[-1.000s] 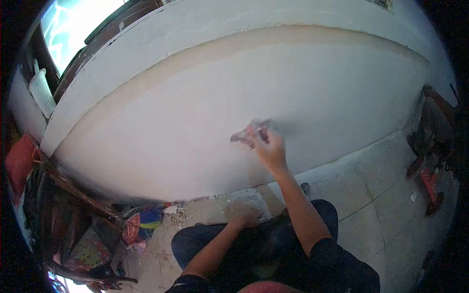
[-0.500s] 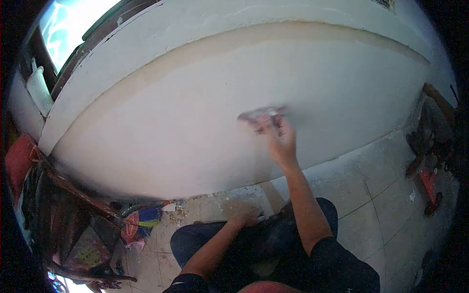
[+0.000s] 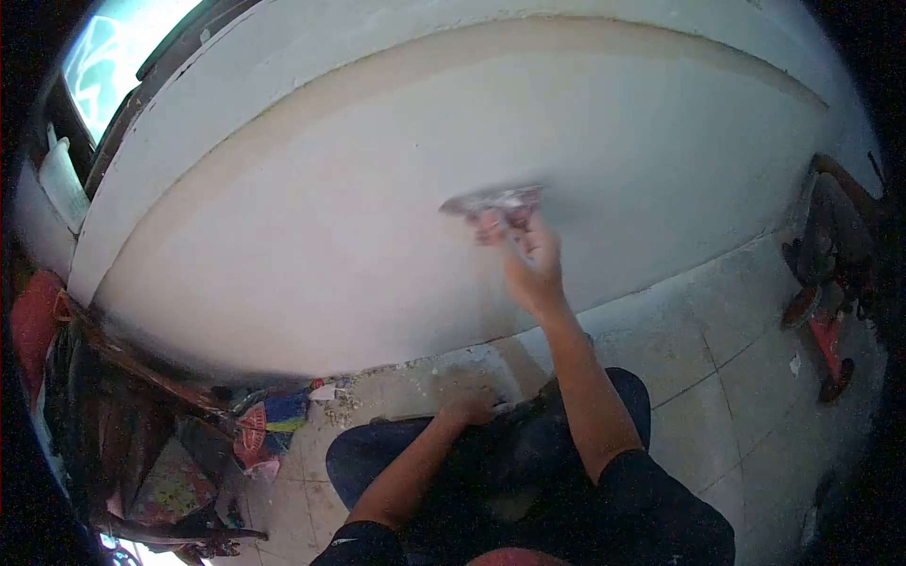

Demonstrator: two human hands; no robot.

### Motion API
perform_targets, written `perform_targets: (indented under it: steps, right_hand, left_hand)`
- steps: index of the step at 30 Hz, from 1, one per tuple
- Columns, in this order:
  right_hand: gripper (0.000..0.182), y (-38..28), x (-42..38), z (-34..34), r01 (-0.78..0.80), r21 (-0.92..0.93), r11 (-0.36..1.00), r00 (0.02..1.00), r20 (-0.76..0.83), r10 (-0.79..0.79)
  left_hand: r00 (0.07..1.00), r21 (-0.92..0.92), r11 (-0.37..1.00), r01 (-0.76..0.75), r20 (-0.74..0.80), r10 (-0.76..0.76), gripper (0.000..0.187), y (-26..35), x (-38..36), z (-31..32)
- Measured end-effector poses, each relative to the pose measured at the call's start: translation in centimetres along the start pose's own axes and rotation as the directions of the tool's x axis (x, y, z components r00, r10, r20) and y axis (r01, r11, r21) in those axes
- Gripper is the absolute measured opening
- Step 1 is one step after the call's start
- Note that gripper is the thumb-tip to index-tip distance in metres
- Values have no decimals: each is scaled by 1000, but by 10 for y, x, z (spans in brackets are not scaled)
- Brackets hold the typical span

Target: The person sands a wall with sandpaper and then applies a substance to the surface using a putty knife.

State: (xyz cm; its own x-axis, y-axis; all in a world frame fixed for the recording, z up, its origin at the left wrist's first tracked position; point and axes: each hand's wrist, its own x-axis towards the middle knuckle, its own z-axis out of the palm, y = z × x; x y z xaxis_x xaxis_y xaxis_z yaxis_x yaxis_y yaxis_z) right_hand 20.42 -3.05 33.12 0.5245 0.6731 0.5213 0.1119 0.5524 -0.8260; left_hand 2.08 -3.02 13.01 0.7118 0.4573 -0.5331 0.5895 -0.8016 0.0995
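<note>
My right hand (image 3: 534, 274) is raised in front of the pale wall panel (image 3: 311, 236), fingers closed round a wide-bladed putty knife (image 3: 510, 199). The blade lies along the wall surface, slightly blurred, with a dark shadow to its right. Down by my lap is my left hand (image 3: 469, 398), close to the foot of the wall. Its fingers are blurred against the floor, and a small pale thing shows beside them that I cannot make out.
A raised ledge (image 3: 311, 57) curves along the wall's top. Tiled floor (image 3: 698, 406) lies below. At left are a red bag-like thing (image 3: 38, 307), dark clutter and a colourful wrapper (image 3: 283, 415). A red-and-dark object (image 3: 827, 344) stands at right.
The view has shifted a little, so the wall appears higher and further left. My right hand with the putty knife stays at nearly the same spot on the wall. My left hand remains low.
</note>
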Motion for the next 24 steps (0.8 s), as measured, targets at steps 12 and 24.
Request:
perform_targets:
  steps: [12,24]
  right_hand:
    - [33,15,-4,15,-118,160,980,988,121,99]
    - [29,11,2,7,-79,4,997,978,192,77]
  left_hand:
    - [989,-179,978,-112,77,127,43,-30,67,89]
    - [978,-210,956,-207,-7,210,43,-42,70,103]
